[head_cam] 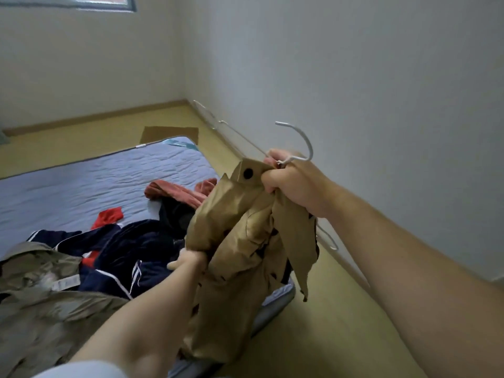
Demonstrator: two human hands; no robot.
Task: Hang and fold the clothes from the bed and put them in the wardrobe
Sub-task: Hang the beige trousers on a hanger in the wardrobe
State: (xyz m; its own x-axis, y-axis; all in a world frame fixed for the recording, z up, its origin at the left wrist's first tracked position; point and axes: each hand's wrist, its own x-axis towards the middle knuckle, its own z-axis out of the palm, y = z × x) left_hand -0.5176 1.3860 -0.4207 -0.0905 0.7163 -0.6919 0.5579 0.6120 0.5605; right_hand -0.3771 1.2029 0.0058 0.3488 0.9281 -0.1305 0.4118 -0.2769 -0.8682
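A tan coat with dark buttons hangs bunched in the air over the bed's right edge. My right hand grips its collar together with a white wire hanger, whose hook sticks up above my fist. Lower down, my left hand grips a fold of the coat's left side. On the grey-blue mattress lie a navy track jacket with white stripes, a khaki jacket, a rust-red garment and a small red piece. The wardrobe is out of view.
The mattress lies on a yellowish floor in a room corner. A flat piece of cardboard lies beyond its far end. More white hangers lean along the right wall's baseboard. A window edge shows at top left.
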